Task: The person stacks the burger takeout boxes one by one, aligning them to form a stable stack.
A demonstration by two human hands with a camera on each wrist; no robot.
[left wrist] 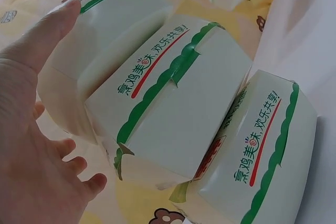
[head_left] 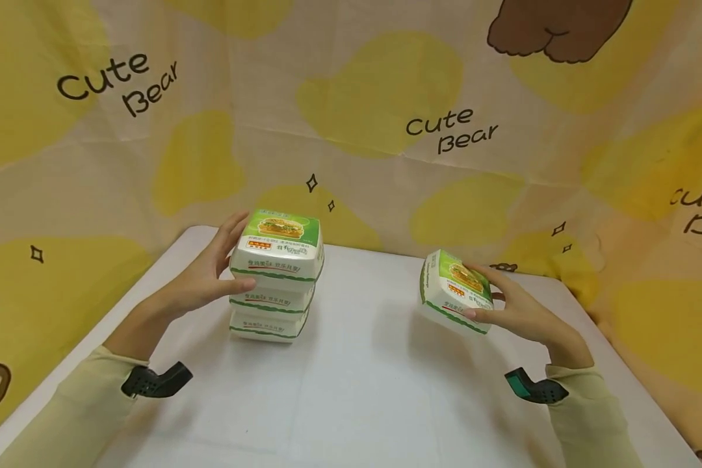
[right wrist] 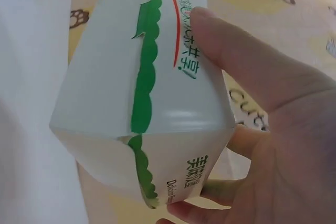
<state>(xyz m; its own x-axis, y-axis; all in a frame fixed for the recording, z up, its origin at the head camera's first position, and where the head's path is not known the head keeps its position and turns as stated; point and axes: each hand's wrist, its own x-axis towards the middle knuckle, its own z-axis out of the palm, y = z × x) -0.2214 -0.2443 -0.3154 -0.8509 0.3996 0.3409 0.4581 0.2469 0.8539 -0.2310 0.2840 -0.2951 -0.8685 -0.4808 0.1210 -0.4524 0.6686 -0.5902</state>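
At the left of the table, my left hand (head_left: 201,276) holds the top burger box (head_left: 277,244) of a stack of three, its thumb on the front and its fingers round the left side. Beneath it are a middle burger box (left wrist: 173,98) and a bottom burger box (left wrist: 268,145), each white with a green scalloped band. On the right, my right hand (head_left: 517,309) grips another burger box (head_left: 456,289), thumb in front and fingers behind. That box is tilted, its green lid picture facing up; the right wrist view shows its side and corner close up.
A white table (head_left: 351,403) lies under everything. Behind it hangs a yellow and cream cloth (head_left: 357,97) printed with "Cute Bear". Black bands with a protruding piece sit on the left wrist (head_left: 155,380) and the right wrist (head_left: 535,388).
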